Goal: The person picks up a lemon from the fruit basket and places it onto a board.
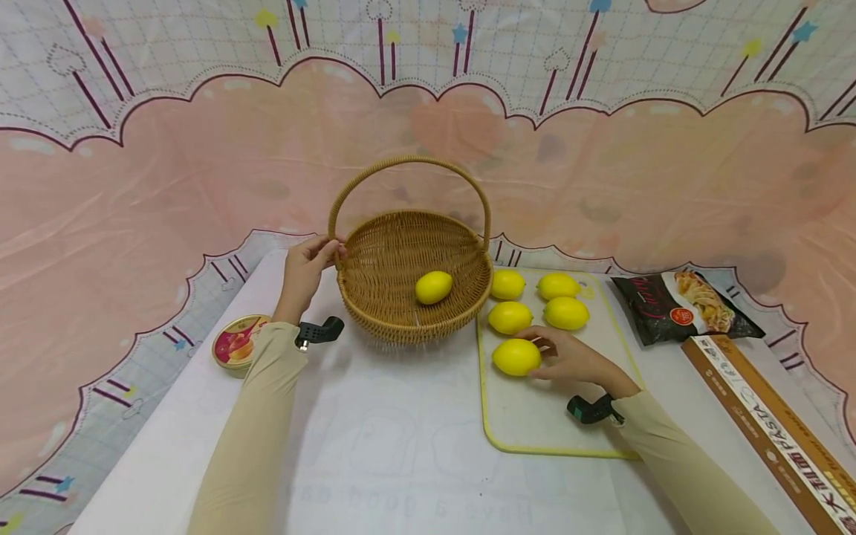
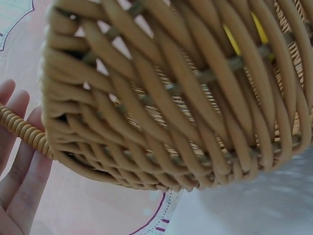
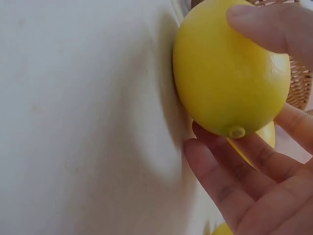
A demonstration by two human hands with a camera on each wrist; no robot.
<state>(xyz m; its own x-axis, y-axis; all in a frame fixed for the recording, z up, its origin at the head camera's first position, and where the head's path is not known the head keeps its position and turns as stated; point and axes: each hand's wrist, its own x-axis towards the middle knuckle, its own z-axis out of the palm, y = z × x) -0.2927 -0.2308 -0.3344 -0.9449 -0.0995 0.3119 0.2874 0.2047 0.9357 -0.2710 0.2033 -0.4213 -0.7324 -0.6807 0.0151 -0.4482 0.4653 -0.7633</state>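
Note:
A brown wicker basket (image 1: 408, 245) with a tall arched handle stands at the back, one lemon (image 1: 433, 287) lying inside. My left hand (image 1: 307, 271) holds the handle where its left end meets the rim; the left wrist view shows fingers (image 2: 29, 171) around the wrapped handle and the basket's woven side close by. On the cutting board (image 1: 535, 423), my right hand (image 1: 568, 357) grips the nearest lemon (image 1: 516, 357). Thumb and fingers lie on opposite sides of that lemon (image 3: 230, 68) in the right wrist view. Behind it, several more lemons (image 1: 510, 317) sit on the board.
Left of the basket, a round tin (image 1: 239, 343) sits beside the left forearm. A black food packet (image 1: 685, 305) and a long pasta box (image 1: 769, 423) lie right of the board. A patterned cloth (image 1: 602, 171) hangs behind the white table (image 1: 381, 453).

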